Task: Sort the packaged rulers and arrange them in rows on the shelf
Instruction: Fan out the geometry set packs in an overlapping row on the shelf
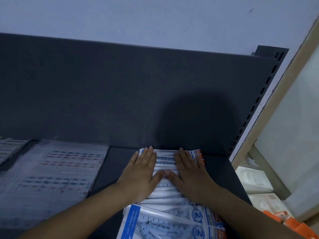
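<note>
The dark shelf (112,166) carried a blurred spread of packs (57,169) at its left. Right of centre, a row of packaged rulers (165,160) ran from the front edge back to the rear panel, each pack crosswise. The left hand (144,171) and right hand (189,173) pressed flat on its far end, fingers straight, thumbs nearly touching, both equally near.

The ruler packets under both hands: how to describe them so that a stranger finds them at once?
On the dark shelf, go right, up to the back panel. An overlapped row of white packets lies under the flat left hand and right hand. The packets farther left are untouched, with red and blue marks.
</note>
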`<control>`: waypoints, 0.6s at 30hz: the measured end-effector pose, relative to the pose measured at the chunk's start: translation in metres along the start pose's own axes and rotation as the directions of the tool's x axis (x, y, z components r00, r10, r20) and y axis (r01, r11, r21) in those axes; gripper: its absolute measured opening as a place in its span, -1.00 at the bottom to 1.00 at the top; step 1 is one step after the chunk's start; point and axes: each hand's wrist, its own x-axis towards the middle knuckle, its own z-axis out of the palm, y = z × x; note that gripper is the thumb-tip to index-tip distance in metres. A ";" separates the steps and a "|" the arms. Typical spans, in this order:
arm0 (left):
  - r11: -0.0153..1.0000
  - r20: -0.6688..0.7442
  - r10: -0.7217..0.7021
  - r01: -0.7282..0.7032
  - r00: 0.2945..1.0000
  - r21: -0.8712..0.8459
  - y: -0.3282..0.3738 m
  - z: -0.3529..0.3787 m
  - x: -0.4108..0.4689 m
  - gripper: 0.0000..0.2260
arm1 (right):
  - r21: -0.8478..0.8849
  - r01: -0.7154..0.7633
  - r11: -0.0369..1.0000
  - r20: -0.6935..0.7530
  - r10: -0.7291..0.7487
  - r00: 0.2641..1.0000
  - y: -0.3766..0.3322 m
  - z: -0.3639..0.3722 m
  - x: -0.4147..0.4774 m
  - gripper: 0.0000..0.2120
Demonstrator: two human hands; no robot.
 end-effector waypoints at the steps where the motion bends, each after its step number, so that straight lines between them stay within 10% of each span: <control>1: 1.000 -0.032 0.006 -0.006 0.999 0.004 -0.001 -0.002 -0.003 0.05 | 0.026 0.006 1.000 0.006 -0.006 1.000 0.000 -0.005 -0.001 0.03; 6: 0.991 -0.153 0.070 -0.087 0.986 -0.104 -0.013 -0.023 -0.044 -0.17 | 0.061 0.177 0.982 -0.099 -0.171 0.980 0.008 -0.037 -0.046 -0.11; 12: 0.927 0.049 0.375 -0.373 0.926 -0.038 -0.027 -0.014 -0.089 -0.10 | -0.295 0.351 0.889 0.160 -0.316 0.935 0.018 -0.004 -0.084 -0.15; 18: 0.949 0.161 0.314 -0.308 0.936 -0.063 -0.024 -0.012 -0.095 -0.14 | -0.342 0.325 0.882 0.062 -0.324 0.944 0.019 -0.007 -0.088 -0.27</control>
